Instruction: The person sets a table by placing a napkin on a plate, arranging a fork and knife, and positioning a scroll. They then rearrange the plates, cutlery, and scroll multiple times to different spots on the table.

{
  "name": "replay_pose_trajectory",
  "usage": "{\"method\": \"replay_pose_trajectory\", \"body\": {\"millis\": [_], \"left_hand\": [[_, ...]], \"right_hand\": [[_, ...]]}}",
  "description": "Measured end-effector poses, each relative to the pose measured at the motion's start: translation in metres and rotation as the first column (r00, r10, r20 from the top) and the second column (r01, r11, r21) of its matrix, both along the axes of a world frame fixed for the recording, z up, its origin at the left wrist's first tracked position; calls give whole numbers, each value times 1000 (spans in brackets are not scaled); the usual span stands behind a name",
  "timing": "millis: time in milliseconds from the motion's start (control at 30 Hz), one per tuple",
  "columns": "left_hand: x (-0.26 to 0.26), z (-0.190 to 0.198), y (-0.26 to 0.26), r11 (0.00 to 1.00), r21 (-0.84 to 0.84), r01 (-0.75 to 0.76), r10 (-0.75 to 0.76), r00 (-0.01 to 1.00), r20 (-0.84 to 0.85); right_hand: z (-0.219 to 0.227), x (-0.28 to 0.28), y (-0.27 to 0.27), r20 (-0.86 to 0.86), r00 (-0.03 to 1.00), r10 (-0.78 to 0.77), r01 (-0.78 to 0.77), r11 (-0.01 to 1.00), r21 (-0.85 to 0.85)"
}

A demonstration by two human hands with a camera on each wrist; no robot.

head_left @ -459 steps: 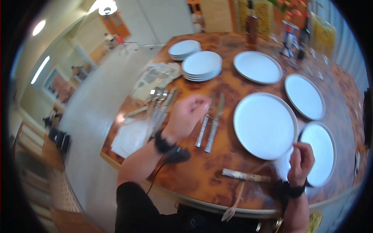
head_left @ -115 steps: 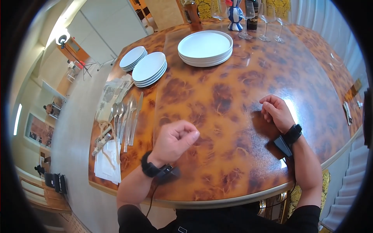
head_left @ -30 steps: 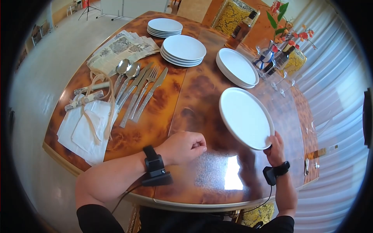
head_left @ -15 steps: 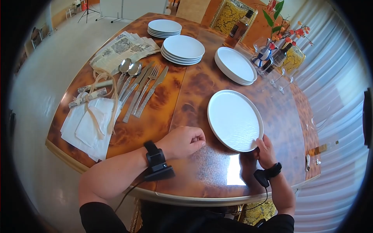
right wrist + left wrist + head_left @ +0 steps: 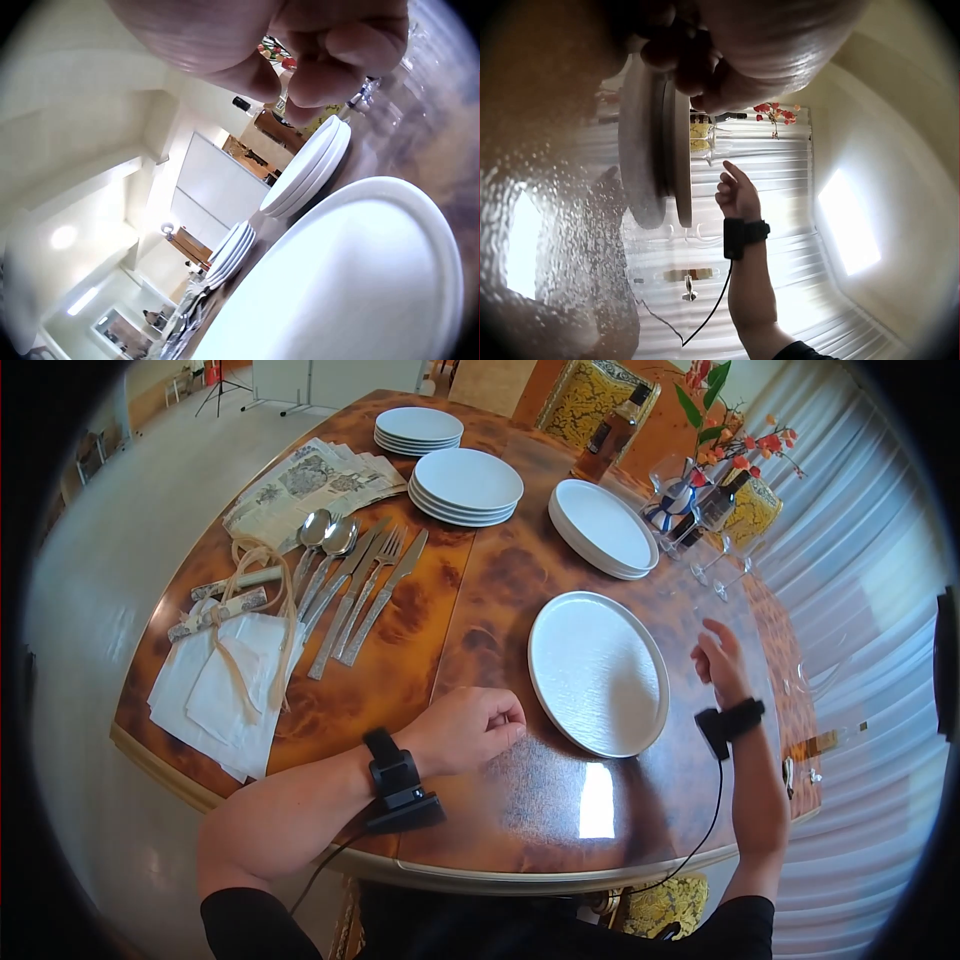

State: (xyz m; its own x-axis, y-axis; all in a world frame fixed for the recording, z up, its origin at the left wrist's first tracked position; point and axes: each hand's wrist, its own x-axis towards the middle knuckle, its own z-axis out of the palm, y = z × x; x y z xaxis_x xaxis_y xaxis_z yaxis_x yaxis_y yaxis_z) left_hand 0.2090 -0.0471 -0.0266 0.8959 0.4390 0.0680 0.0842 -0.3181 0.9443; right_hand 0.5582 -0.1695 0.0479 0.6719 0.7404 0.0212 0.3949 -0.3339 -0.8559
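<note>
A large white plate (image 5: 598, 675) lies flat on the glossy brown table (image 5: 490, 810), its right side in shadow. Just right of its rim, my right hand (image 5: 722, 662) is raised with fingers loosely bent and nothing in them. To the plate's left my left hand (image 5: 470, 728) rests near the table surface, fingers loosely curled, holding nothing. The right wrist view has the same plate (image 5: 352, 285) below the right hand (image 5: 300, 52). Behind it stands a stack of large plates (image 5: 605, 528).
Two stacks of smaller plates (image 5: 466, 480) stand at the back left. Spoons, forks and knives (image 5: 375, 600), patterned napkins (image 5: 310, 485), white napkins (image 5: 225, 690) and tied rolls (image 5: 218, 613) lie on the left. Bottles (image 5: 608, 438), stemmed glasses and a flower vase (image 5: 672, 505) stand at the back right.
The plate that my right hand held by its rim has come down and left onto the table. The right hand has let go and moved up and right. The left hand has barely moved.
</note>
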Motion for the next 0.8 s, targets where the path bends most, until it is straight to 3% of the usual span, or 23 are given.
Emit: {"method": "replay_pose_trajectory", "body": {"millis": [167, 367, 467, 600, 700, 733, 800], "left_hand": [[0, 1, 3, 1000, 9, -19, 19, 1000, 16], [6, -6, 4, 998, 57, 4, -7, 999, 38], [5, -6, 4, 988, 152, -8, 0, 999, 55], [2, -6, 5, 983, 182, 8, -19, 998, 60], [2, -8, 6, 982, 189, 24, -32, 999, 36], [3, -8, 6, 982, 186, 34, -41, 999, 30], [2, -9, 6, 984, 174, 33, -37, 999, 25]], "right_hand": [[-2, 1, 71, 21, 998, 65, -65, 998, 10], [2, -70, 163, 247, 911, 331, -315, 943, -104], [0, -99, 210, 188, 934, 304, -288, 952, -106], [-19, -98, 272, 304, 901, 311, -268, 948, -173], [-26, -99, 301, 275, 920, 279, -187, 929, -318], [-38, -93, 312, 307, 898, 316, -252, 940, -231], [-48, -86, 327, 297, 920, 256, -175, 946, -273]]}}
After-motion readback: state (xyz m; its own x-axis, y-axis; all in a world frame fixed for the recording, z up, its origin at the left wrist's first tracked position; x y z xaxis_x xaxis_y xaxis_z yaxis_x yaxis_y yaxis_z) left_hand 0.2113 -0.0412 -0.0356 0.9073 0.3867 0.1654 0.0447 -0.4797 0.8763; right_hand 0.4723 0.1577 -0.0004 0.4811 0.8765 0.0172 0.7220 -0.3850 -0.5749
